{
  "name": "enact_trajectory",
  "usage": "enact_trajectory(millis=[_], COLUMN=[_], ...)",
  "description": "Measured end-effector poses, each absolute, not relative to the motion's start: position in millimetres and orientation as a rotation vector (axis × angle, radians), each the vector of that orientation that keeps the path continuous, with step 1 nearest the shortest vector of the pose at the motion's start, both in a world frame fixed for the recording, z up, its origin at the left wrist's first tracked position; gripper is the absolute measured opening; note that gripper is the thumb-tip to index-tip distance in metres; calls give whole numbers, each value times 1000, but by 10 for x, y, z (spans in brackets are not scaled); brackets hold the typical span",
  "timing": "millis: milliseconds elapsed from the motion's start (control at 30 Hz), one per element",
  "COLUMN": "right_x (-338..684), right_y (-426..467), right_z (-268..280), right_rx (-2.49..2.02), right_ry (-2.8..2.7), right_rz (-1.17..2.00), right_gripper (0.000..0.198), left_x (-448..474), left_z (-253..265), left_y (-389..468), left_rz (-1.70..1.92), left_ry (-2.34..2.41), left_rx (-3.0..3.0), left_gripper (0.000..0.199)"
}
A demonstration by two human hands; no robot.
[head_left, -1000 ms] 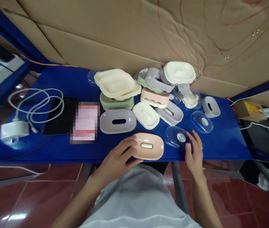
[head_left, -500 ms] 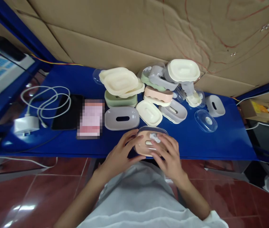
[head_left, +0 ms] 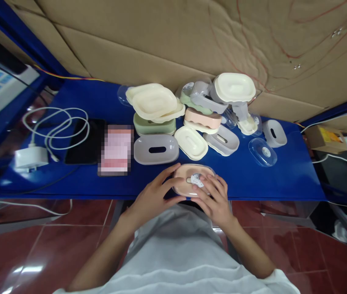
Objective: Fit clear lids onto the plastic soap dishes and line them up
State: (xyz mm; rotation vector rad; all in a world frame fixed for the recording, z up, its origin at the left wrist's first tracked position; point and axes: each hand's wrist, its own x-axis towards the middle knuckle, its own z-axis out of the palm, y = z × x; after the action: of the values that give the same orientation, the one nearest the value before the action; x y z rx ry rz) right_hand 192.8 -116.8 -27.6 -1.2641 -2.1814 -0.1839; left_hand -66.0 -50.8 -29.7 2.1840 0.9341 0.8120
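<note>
At the table's near edge, my two hands grip a peach soap box (head_left: 180, 185) with a clear lid and a round white sticker on top. My left hand (head_left: 152, 197) curves around its left side, thumb at the near edge and fingers at the far edge. From the right, my right hand (head_left: 217, 200) wraps the other end, its fingers lying over the lid by the sticker. Through the lid a slot shows in the peach part. Just beyond are a grey slotted tray (head_left: 142, 152), a cream soap dish (head_left: 191, 143) and a grey soap box (head_left: 231, 147).
Behind stand stacked cream trays (head_left: 155, 102), a green box (head_left: 155, 127) and a peach box (head_left: 204, 120). On the right lie a clear lid (head_left: 261, 153) and a grey box (head_left: 275, 134). A phone (head_left: 116, 149) and a charger (head_left: 31, 158) with cable lie left.
The clear lid has shifted and now lies flatter over the peach part, its sticker a little further left. My hands stay around the box. The whole view has shifted slightly.
</note>
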Motion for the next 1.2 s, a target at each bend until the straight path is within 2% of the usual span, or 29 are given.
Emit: enact_trajectory(millis=[133, 267, 400, 500, 633, 700, 900, 1067, 1133, 1200], right_x=[1946, 2042, 2164, 2415, 3281, 3890, 5197, 5032, 4685, 4204], right_y=[-1185, -1160, -1193, -1314, -1463, -1486, -1383, -1171, -1059, -937], right_z=[-302, -284, -280, -269, -201, -199, -462, -478, -365, -233], right_rx=[-1279, -1361, -1327, -1434, -1735, -1870, -2201, -2232, -2128, -1961], right_ry=[-2184, -2131, -2068, -1897, -1500, -1240, -1007, -993, -1136, -1462], right_rz=[-183, -6, 103, -119, -658, -847, -749, -787, -815, -664], right_gripper=[49, 70, 76, 75, 78, 88, 111, 99, 84, 64], left_x=[-654, -635, -622, -645, -719, -752, -766, -778, -773, -742], left_z=[-298, -269, -236, -213, -181, -163, -91, -108, -135, -153], left_y=[-513, -517, -546, -567, -555, -532, -453, -350, -314, -305], left_rz=[788, 761, 739, 868, 1093, 1132, 1194, 1132, 1059, 994], left_ry=[967, 963, 927, 923, 1040, 1086, 1105, 1313, 1391, 1388], left_rx=[2188, 2205, 2299, 2338, 2360, 2357, 2402, 2492, 2527, 2539], left_gripper=[43, 40, 60, 69, 59, 56, 48, 45, 42, 38])
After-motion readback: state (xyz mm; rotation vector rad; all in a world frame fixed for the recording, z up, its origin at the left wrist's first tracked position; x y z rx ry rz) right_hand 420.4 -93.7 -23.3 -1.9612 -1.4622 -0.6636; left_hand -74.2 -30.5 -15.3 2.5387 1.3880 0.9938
